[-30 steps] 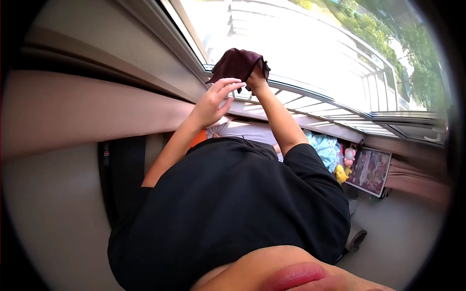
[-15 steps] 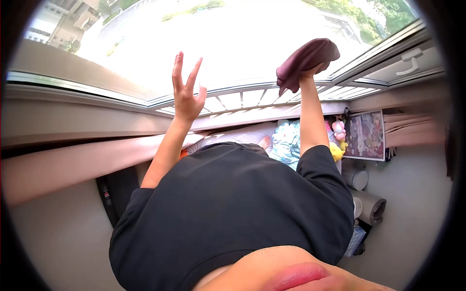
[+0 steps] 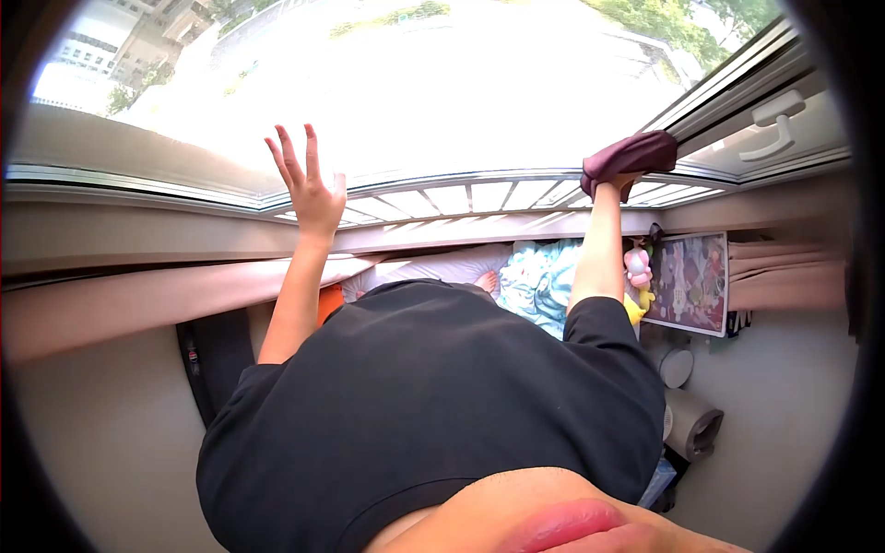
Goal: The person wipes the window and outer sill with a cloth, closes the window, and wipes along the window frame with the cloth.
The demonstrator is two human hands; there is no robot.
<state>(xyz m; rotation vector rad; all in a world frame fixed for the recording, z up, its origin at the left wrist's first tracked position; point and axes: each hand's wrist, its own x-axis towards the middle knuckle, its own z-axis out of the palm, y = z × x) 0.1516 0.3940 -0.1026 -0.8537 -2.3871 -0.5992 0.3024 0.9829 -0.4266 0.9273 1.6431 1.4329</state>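
Note:
A large bright window pane [image 3: 452, 101] fills the upper part of the head view. My left hand [image 3: 316, 198] is raised in front of it with fingers spread, holding nothing; whether the fingertips touch the glass I cannot tell. On the other side, my right hand [image 3: 625, 181] has a dark maroon cloth [image 3: 636, 157] over its fingers, near the lower right corner of the pane by the window frame [image 3: 728, 78]. The cloth hides most of those fingers.
A white handle [image 3: 779, 127] juts from the side window at right. Below the sill lie blue-patterned bedding [image 3: 539, 281], a pink-and-white toy [image 3: 637, 264] and a yellow toy [image 3: 636, 306]. A framed picture [image 3: 690, 281] leans near the pink curtain [image 3: 784, 263]. A rolled mat [image 3: 693, 426] is lower right.
My right hand has moved down and to the right with the cloth, toward the frame corner. My left hand has shifted left and slightly down, still spread. The whole view has shifted a little.

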